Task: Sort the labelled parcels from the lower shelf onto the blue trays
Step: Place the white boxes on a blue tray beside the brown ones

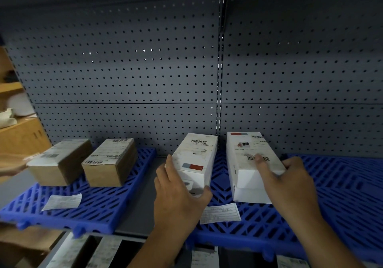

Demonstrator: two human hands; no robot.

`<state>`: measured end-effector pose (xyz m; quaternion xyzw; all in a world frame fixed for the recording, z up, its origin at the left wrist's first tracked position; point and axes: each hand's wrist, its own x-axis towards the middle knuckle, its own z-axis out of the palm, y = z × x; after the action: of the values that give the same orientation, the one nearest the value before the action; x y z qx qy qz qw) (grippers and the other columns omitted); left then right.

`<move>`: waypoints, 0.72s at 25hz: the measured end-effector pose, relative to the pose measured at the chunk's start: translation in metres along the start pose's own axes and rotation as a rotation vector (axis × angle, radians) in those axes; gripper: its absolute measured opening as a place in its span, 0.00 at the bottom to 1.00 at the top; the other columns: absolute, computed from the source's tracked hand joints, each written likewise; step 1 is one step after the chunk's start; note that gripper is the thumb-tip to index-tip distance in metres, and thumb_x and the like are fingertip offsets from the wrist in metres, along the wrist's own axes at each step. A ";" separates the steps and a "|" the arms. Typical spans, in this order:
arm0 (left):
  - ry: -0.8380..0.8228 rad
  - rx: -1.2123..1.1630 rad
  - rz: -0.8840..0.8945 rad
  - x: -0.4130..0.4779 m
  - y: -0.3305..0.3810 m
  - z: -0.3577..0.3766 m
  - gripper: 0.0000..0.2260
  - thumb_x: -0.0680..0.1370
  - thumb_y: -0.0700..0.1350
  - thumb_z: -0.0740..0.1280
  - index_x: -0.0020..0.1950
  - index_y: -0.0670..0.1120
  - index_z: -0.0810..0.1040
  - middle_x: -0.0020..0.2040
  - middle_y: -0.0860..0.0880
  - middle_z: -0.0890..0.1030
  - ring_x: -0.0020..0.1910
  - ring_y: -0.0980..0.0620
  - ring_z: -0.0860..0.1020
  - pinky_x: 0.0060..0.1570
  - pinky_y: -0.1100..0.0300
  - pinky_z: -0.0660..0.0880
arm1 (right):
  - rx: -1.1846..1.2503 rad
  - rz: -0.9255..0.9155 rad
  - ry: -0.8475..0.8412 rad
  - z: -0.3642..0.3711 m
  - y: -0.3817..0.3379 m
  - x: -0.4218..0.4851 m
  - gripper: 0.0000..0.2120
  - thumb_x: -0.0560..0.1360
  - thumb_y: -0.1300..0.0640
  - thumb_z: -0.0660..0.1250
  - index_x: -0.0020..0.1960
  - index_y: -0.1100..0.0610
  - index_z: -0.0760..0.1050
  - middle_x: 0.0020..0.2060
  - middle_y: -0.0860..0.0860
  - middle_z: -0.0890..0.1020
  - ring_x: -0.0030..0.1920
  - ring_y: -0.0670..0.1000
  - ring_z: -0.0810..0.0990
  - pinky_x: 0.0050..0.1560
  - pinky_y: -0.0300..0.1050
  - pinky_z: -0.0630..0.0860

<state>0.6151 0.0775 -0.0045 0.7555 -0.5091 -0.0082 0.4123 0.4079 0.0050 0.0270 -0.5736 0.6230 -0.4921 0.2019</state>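
Note:
Two blue slatted trays lie on the upper shelf: a left tray [99, 205] and a right tray [335, 195]. On the left tray stand two brown labelled parcels [60, 162] [109, 162]. Two white labelled parcels sit at the right tray's left part. My left hand [178, 195] grips the near end of the left white parcel [196, 158]. My right hand [290, 180] grips the near end of the right white parcel [248, 164], thumb on its top label. A paper slip lies on each tray [62, 201] [220, 213].
Another person's hand [12, 164] touches the leftmost brown parcel from the left edge. A grey pegboard wall [145, 77] backs the shelf. More labelled parcels [103, 251] lie on the lower shelf below. Wooden shelving [18, 135] stands at far left.

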 end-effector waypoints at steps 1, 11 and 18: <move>0.002 -0.008 0.003 0.000 -0.001 -0.001 0.54 0.68 0.64 0.74 0.82 0.49 0.46 0.71 0.54 0.57 0.72 0.52 0.60 0.61 0.53 0.75 | 0.002 -0.001 0.006 0.000 -0.001 0.000 0.23 0.71 0.31 0.69 0.44 0.49 0.66 0.40 0.47 0.79 0.33 0.44 0.79 0.19 0.35 0.68; -0.005 -0.046 0.012 -0.001 -0.006 -0.003 0.55 0.69 0.69 0.74 0.83 0.53 0.44 0.74 0.57 0.55 0.75 0.53 0.60 0.66 0.53 0.74 | 0.049 0.030 0.014 0.003 -0.005 -0.003 0.23 0.72 0.33 0.70 0.45 0.51 0.67 0.39 0.48 0.80 0.34 0.47 0.80 0.23 0.38 0.70; -0.037 -0.106 0.006 -0.003 0.001 -0.016 0.56 0.67 0.70 0.74 0.83 0.52 0.46 0.77 0.53 0.58 0.77 0.52 0.61 0.72 0.50 0.71 | 0.076 0.050 -0.058 -0.002 -0.004 -0.005 0.27 0.70 0.30 0.68 0.49 0.53 0.69 0.44 0.52 0.81 0.37 0.49 0.82 0.25 0.41 0.74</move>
<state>0.6203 0.0895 0.0058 0.7307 -0.5178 -0.0482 0.4423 0.4097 0.0107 0.0302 -0.5637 0.6121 -0.4932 0.2538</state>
